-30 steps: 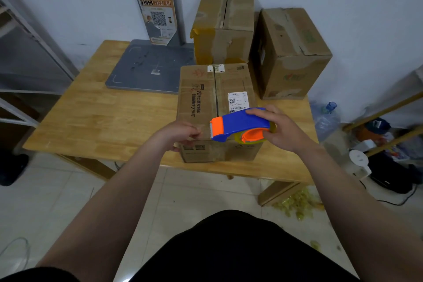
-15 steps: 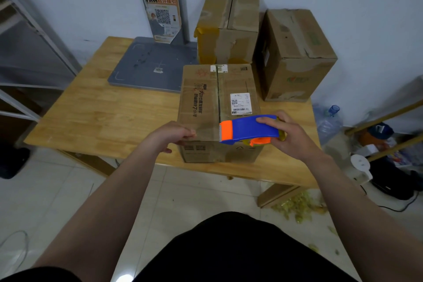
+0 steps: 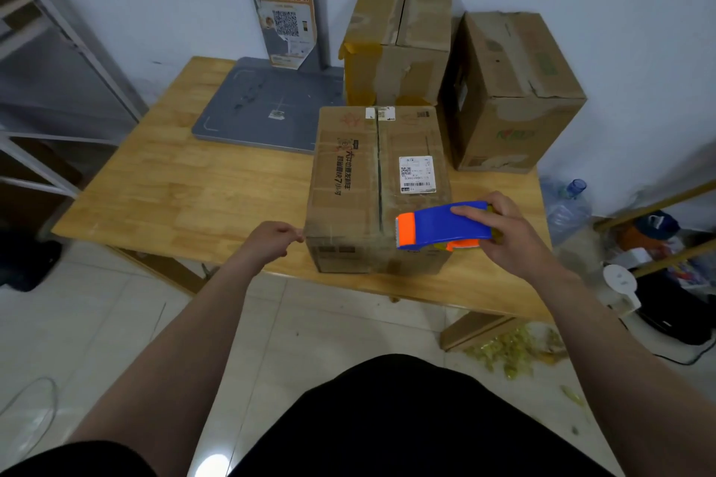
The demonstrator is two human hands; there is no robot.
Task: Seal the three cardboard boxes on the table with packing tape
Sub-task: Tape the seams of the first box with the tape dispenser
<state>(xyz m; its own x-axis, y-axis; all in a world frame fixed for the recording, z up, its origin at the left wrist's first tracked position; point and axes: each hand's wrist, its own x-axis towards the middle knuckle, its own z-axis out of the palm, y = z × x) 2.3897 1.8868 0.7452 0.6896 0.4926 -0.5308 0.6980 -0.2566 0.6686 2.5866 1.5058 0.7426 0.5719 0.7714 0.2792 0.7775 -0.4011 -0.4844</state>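
Front box on the desk, close to the near edge, flaps down, dark middle seam running away from the camera. Hard to tell whether clear tape already covers that seam. Two more behind, by the wall: back box just beyond it, right box beside that one, both with flaps closed.

Over the near right part of the front box, a blue tape dispenser gripped in the right hand, fingers laid over its top, orange nose pointing left. At the near left corner, the left hand, fingers curled and pinched together. Seemingly pinched on the free end of the tape, which shows only as a faint glossy band along the near top edge between hand and dispenser.

Step in hand, by the look of it: stretching a strip crosswise over the near end of the front box. Next move calls for:
- pressing the pinched end down onto the left side;
- laying the band flat across the seam;
- carrying the dispenser over the right edge and tearing on its blade.

Even tension needed throughout, or else wrinkles and tape sticking to itself. Back box and right box probably next.
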